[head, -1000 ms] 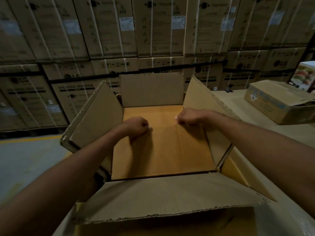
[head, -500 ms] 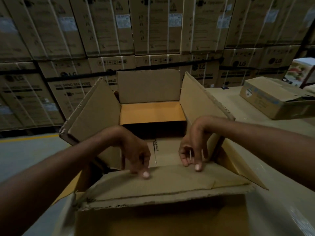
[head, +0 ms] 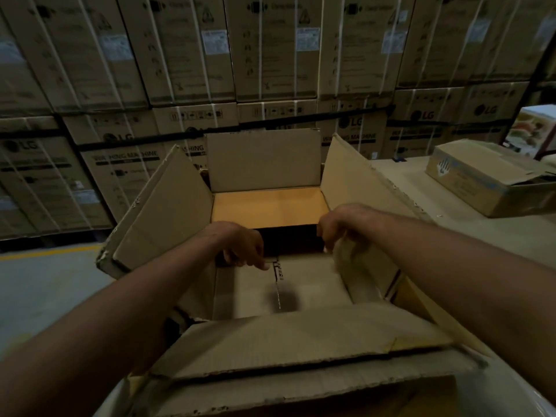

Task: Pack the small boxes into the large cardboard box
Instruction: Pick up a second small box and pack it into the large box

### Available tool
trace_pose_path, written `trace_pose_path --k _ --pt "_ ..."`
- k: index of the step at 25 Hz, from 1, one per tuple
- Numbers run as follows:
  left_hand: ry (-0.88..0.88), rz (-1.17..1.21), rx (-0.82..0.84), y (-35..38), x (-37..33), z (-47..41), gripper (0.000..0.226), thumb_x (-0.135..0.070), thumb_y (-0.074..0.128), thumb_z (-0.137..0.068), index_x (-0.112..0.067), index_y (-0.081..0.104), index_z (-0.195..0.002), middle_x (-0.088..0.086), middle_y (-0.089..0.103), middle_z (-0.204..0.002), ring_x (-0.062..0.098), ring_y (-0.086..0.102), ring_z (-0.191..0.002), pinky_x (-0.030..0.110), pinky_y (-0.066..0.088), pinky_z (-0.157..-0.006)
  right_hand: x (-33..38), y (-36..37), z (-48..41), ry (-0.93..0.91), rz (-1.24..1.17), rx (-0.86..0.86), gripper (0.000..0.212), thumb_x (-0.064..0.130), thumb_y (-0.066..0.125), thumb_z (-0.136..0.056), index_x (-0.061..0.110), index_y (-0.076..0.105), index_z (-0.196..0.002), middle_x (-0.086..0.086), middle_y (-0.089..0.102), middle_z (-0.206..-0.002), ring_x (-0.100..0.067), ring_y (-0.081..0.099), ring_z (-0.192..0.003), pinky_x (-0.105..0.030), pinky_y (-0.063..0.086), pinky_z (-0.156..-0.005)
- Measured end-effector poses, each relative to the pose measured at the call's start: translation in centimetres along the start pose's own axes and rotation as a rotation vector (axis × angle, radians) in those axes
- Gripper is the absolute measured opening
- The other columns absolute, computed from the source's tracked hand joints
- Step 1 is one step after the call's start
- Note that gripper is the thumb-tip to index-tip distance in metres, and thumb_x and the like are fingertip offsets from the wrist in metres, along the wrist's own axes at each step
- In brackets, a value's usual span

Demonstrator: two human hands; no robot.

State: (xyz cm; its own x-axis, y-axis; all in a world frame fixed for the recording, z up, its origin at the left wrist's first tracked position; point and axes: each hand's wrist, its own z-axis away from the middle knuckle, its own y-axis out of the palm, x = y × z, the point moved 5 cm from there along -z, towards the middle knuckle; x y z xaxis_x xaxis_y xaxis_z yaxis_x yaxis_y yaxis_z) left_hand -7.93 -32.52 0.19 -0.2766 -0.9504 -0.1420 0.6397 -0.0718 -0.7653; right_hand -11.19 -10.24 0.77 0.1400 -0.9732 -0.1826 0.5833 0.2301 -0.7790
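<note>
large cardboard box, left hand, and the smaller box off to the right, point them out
large cardboard box (head: 264, 164): head view, upright far flap
left hand (head: 240, 242): head view, back of the hand
smaller box (head: 469, 188): head view, its near side face

Back wall: stacked cartons (head: 270, 55) printed "LG" and "WASHING MACHINE", white banding on each, a black strap (head: 301, 120) running across the row. Left: grey floor (head: 45, 290) with a yellow line (head: 45, 254). Right: pale worktop (head: 451, 230) carrying an open carton (head: 481, 182) with blue print. Behind it is a colourful box (head: 532, 130), its print too blurred to read.
</note>
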Motion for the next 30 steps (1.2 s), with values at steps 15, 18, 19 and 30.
trace_pose_path --k 15,18,19,30 --pt "-0.170 -0.032 -0.707 -12.1 6.6 -8.0 0.104 -0.047 0.066 -0.093 -0.027 -0.010 -0.161 0.004 -0.006 -0.170 0.033 0.002 -0.156 0.061 0.017 -0.121 -1.5 -10.1 -7.7 0.059 0.010 -0.892 0.106 0.027 0.070 -0.087 0.025 -0.002 -0.165 -0.008 -0.008 -0.172 -0.033 0.008 -0.157 -0.055 0.019 -0.124" --pt "-0.230 -0.049 -0.646 -12.8 9.2 -9.7 0.105 -0.046 0.065 -0.094 -0.031 -0.014 -0.160 0.000 -0.017 -0.169 0.032 -0.007 -0.156 0.061 0.012 -0.121 -3.0 -11.3 -10.8 0.066 -0.001 -0.734 0.100 0.029 0.065 -0.092 0.027 -0.003 -0.165 -0.010 0.007 -0.172 -0.032 0.012 -0.157 -0.052 0.014 -0.125" --pt "-0.250 -0.045 -0.607 -12.8 10.1 -10.2 0.105 -0.047 0.065 -0.094 -0.031 -0.015 -0.160 -0.002 -0.019 -0.168 0.032 -0.008 -0.156 0.061 0.012 -0.121 -3.3 -10.7 -12.0 0.052 0.004 -0.642 0.098 0.032 0.064 -0.093 0.028 -0.003 -0.165 -0.011 0.017 -0.170 -0.032 0.022 -0.154 -0.050 0.017 -0.124" --pt "-0.412 -0.480 -0.708 -12.6 13.7 -11.0 0.047 -0.042 0.057 -0.093 -0.025 0.056 -0.137 0.004 0.057 -0.139 0.026 0.041 -0.135 0.045 0.026 -0.113 -2.6 -10.2 -16.0 0.235 0.337 -0.704 0.086 0.044 0.051 -0.101 0.032 -0.007 -0.163 -0.018 0.028 -0.164 -0.033 0.040 -0.140 -0.048 0.020 -0.117"
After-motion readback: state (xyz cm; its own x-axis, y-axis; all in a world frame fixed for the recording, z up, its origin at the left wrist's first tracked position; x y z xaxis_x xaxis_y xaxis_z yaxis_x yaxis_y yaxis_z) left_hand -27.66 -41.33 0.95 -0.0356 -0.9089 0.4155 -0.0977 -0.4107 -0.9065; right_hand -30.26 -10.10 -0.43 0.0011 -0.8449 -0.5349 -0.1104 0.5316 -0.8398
